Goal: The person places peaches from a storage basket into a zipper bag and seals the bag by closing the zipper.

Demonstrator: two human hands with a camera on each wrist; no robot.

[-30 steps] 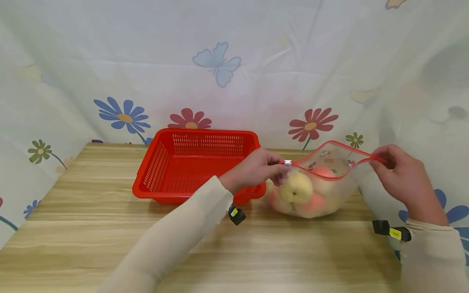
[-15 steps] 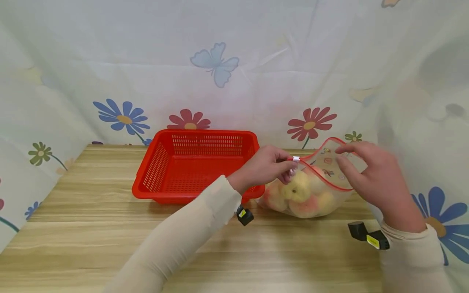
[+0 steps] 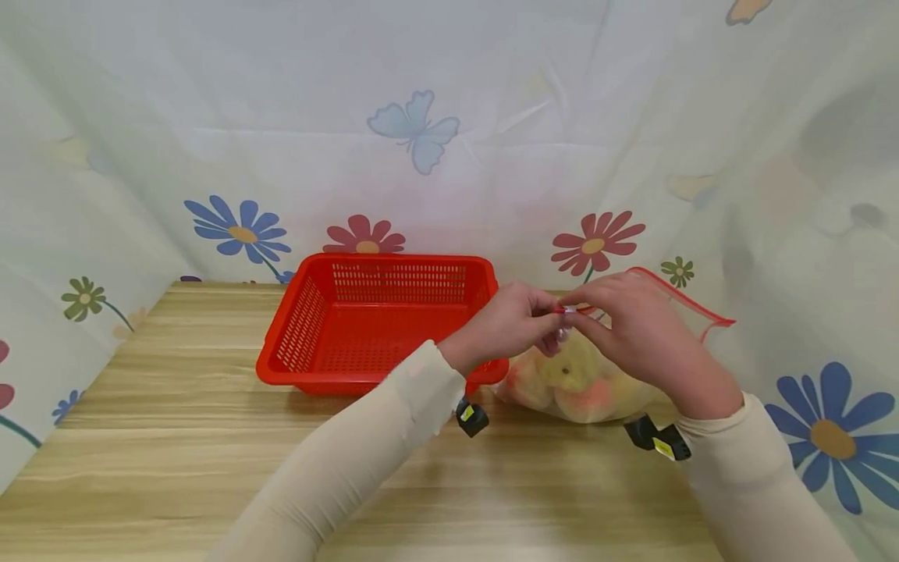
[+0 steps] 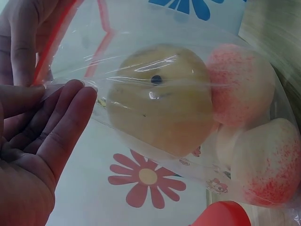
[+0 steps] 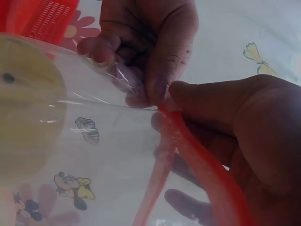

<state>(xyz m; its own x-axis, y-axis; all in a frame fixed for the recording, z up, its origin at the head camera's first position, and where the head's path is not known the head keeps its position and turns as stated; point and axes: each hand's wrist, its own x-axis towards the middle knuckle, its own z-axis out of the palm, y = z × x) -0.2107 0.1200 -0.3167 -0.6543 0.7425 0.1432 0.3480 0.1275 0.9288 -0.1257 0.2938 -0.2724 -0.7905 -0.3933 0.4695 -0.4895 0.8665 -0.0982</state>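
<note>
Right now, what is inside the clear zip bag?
The clear zip bag holds a yellow pear and pink-speckled peaches. The right hand covers part, so the full count is hidden.

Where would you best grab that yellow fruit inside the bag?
Probably from above, through the bag's red-edged mouth, which faces up. Wrap fingers round the yellow fruit's wide middle; it is round and smooth, lying on top of the pink ones.

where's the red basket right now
In the head view the red basket sits on the wooden table left of centre, against the flowered cloth, just left of the clear bag of fruit that both hands pinch.
</note>
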